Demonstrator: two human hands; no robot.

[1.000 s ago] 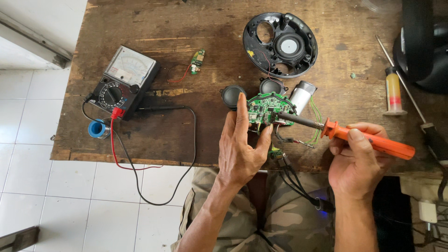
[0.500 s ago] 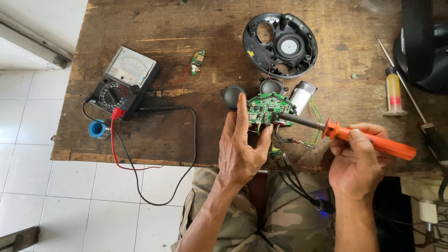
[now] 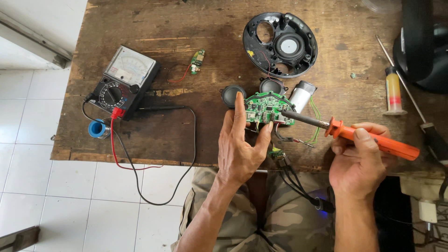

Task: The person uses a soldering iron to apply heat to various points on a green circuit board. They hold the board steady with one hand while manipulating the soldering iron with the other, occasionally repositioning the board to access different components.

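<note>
Left hand (image 3: 242, 149) raised palm-up, fingers pinching green circuit board (image 3: 269, 108) at 12 o'clock, right hand (image 3: 359, 161) fist-closed around orange soldering iron (image 3: 373, 141), tip on board's 3 o'clock edge.

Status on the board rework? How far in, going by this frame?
Done: round black housing lies open on the wooden table, two small speakers out.

In hand: left hand holds the green circuit board; right hand holds the orange soldering iron, tip at the board's right edge.

Left: board, speakers and silver cylinder remain outside the housing; analog multimeter sits aside, untouched.
</note>
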